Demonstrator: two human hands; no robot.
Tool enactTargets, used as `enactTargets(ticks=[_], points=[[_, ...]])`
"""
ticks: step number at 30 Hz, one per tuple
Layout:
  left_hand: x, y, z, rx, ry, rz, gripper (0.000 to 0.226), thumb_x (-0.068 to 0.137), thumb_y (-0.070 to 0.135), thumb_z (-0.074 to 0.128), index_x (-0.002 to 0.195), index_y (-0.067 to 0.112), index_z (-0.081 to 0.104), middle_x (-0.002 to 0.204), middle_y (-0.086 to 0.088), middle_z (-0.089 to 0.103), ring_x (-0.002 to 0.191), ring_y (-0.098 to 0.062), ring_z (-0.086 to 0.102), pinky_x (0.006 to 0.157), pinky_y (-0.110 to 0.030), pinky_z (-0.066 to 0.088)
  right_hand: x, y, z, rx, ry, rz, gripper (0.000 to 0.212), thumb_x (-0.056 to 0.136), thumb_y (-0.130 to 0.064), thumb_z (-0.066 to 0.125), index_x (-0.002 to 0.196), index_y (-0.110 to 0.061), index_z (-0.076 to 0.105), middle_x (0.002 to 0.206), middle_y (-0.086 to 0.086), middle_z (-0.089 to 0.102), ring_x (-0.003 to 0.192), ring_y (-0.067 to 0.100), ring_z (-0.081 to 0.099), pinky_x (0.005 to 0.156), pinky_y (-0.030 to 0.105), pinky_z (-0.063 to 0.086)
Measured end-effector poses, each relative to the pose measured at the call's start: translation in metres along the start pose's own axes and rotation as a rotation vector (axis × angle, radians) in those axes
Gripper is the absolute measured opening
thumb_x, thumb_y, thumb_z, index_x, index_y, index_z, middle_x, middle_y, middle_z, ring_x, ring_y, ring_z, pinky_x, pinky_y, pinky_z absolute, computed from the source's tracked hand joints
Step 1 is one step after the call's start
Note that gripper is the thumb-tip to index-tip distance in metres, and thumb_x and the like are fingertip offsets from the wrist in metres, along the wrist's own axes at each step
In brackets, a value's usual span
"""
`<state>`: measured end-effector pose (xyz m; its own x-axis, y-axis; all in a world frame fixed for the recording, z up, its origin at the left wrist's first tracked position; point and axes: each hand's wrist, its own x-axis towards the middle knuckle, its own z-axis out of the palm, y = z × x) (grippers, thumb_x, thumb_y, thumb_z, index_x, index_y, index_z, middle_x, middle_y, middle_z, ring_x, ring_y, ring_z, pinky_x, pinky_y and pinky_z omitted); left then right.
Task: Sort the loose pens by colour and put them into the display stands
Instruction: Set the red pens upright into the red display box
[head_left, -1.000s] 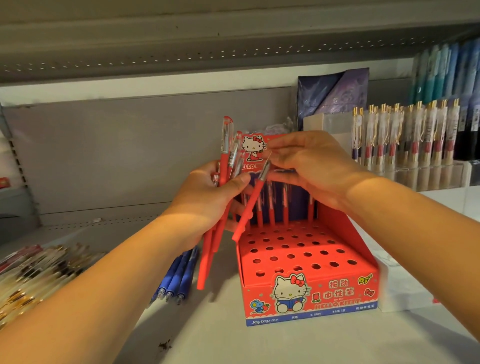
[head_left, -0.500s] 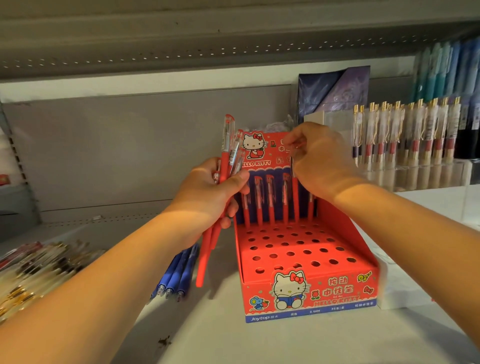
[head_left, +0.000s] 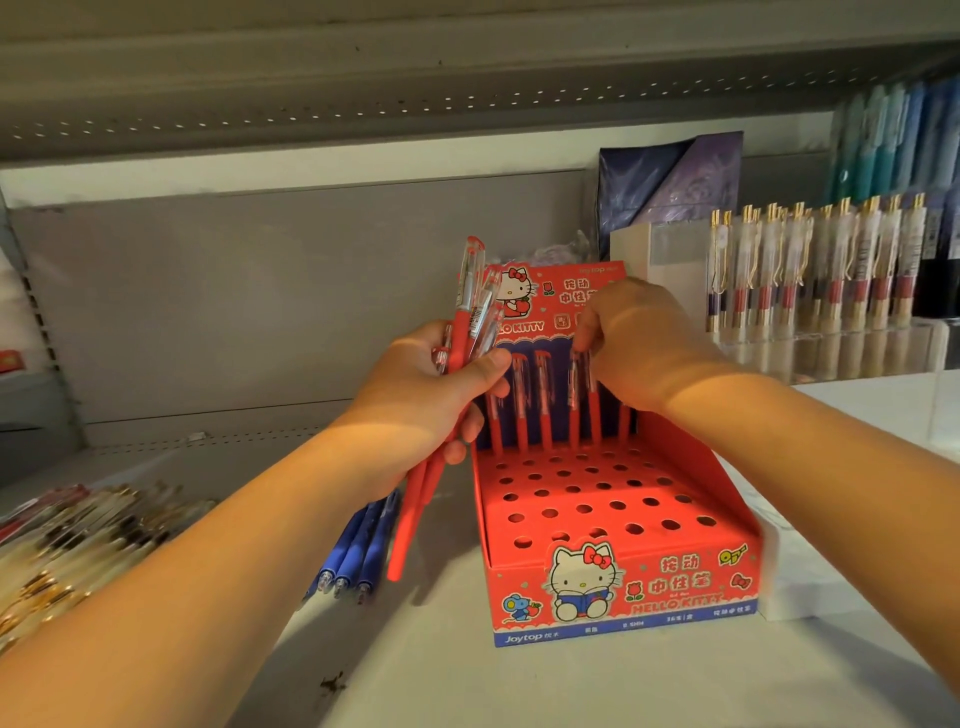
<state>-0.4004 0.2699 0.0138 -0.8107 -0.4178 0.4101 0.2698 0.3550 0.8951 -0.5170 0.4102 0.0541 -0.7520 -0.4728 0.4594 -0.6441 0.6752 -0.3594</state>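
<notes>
Right hand (head_left: 639, 338) hides the tops of some far-row pens in the red Hello Kitty display stand (head_left: 597, 525), its fingers (head_left: 584, 332) pinching one standing pen (head_left: 595, 415). Left hand (head_left: 421, 395) grips a bundle of red pens (head_left: 415, 499), its forearm covering part of the blue pens (head_left: 353, 551) on the shelf (head_left: 519, 686). Blurred loose pens (head_left: 78, 530) are cut off at left; gold-clipped pens (head_left: 815, 270) stand far right

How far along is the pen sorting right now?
Done: a few red pens stand in the back row of the red stand. In hand: the right hand pinches one pen in that row; the left hand grips a red bundle. Left: most holes, the blue pens and the mixed pile on the shelf.
</notes>
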Motion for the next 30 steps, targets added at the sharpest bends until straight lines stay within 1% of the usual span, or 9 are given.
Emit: enactTargets(ticks=[4, 7, 12, 14, 16, 18, 22, 26, 30], points=[[0.0, 0.0, 0.0, 0.001, -0.002, 0.003, 0.011, 0.093, 0.021, 0.067, 0.1, 0.016, 0.059, 0.073, 0.001, 0.071, 0.041, -0.015, 0.046, 0.036, -0.022, 0.035, -0.006, 0.005, 0.003, -0.082, 0.059, -0.139, 0.026, 0.086, 0.007, 0.052, 0.104, -0.012, 0.051, 0.108, 0.014, 0.059, 0.093, 0.028, 0.057, 0.075, 0.031, 0.045], [0.0, 0.001, 0.0, -0.015, -0.012, 0.006, 0.011, 0.094, 0.023, 0.066, 0.1, 0.016, 0.06, 0.073, 0.001, 0.071, 0.041, -0.014, 0.045, 0.036, -0.021, 0.035, -0.008, 0.008, 0.005, -0.164, 0.036, -0.183, 0.038, 0.086, 0.008, 0.051, 0.118, -0.012, 0.05, 0.107, 0.013, 0.057, 0.099, 0.031, 0.058, 0.076, 0.03, 0.043], [0.0, 0.001, 0.001, -0.028, -0.03, 0.001, 0.014, 0.096, 0.027, 0.063, 0.1, 0.014, 0.059, 0.074, 0.0, 0.071, 0.042, -0.015, 0.045, 0.036, -0.021, 0.035, -0.008, 0.008, 0.004, -0.285, 0.137, -0.227, 0.038, 0.086, 0.0, 0.055, 0.12, -0.018, 0.055, 0.113, 0.009, 0.058, 0.107, 0.028, 0.055, 0.082, 0.032, 0.047], [0.001, 0.0, 0.001, -0.03, -0.037, 0.001, 0.012, 0.095, 0.024, 0.064, 0.099, 0.013, 0.058, 0.072, 0.0, 0.069, 0.042, -0.015, 0.045, 0.036, -0.021, 0.034, -0.007, 0.003, 0.007, -0.026, 0.141, -0.231, 0.036, 0.085, 0.001, 0.054, 0.111, -0.023, 0.059, 0.11, 0.0, 0.06, 0.105, 0.021, 0.057, 0.084, 0.03, 0.049], [0.001, -0.001, 0.001, -0.024, -0.047, 0.015, 0.01, 0.095, 0.019, 0.065, 0.097, 0.013, 0.058, 0.071, -0.001, 0.066, 0.042, -0.016, 0.045, 0.036, -0.021, 0.034, -0.008, -0.006, 0.01, 0.434, 0.048, -0.208, 0.027, 0.088, -0.003, 0.055, 0.095, -0.029, 0.062, 0.096, -0.008, 0.065, 0.088, 0.01, 0.062, 0.069, 0.018, 0.047], [0.0, -0.001, 0.0, -0.001, -0.053, 0.029, 0.01, 0.093, 0.017, 0.067, 0.097, 0.013, 0.059, 0.07, -0.002, 0.065, 0.042, -0.016, 0.045, 0.037, -0.022, 0.035, -0.012, -0.015, 0.013, 0.736, -0.019, -0.187, 0.015, 0.09, -0.014, 0.064, 0.086, -0.028, 0.064, 0.083, -0.006, 0.069, 0.069, 0.005, 0.062, 0.051, 0.011, 0.042], [0.0, -0.002, 0.001, 0.032, -0.068, 0.035, 0.013, 0.09, 0.016, 0.07, 0.098, 0.013, 0.061, 0.072, -0.006, 0.066, 0.041, -0.016, 0.047, 0.036, -0.022, 0.037, -0.016, -0.017, 0.019, 0.903, -0.09, -0.16, 0.009, 0.086, -0.02, 0.074, 0.088, -0.02, 0.066, 0.07, -0.001, 0.071, 0.056, 0.006, 0.064, 0.042, 0.02, 0.047], [-0.001, -0.004, 0.003, 0.064, -0.082, 0.052, 0.012, 0.094, 0.022, 0.065, 0.099, 0.013, 0.059, 0.066, -0.003, 0.068, 0.038, -0.018, 0.049, 0.035, -0.023, 0.04, -0.015, -0.013, 0.02, 1.067, -0.225, -0.053, 0.006, 0.086, -0.008, 0.069, 0.09, -0.013, 0.069, 0.077, 0.007, 0.075, 0.066, 0.017, 0.072, 0.054, 0.026, 0.053], [0.001, -0.002, 0.001, 0.055, -0.023, 0.025, 0.016, 0.097, 0.028, 0.061, 0.103, 0.013, 0.06, 0.066, -0.012, 0.068, 0.039, -0.021, 0.056, 0.036, -0.025, 0.045, -0.011, -0.012, 0.019, 1.288, -0.235, 0.042, 0.022, 0.083, 0.01, 0.057, 0.097, -0.005, 0.065, 0.077, 0.014, 0.071, 0.067, 0.024, 0.071, 0.06, 0.032, 0.059]])
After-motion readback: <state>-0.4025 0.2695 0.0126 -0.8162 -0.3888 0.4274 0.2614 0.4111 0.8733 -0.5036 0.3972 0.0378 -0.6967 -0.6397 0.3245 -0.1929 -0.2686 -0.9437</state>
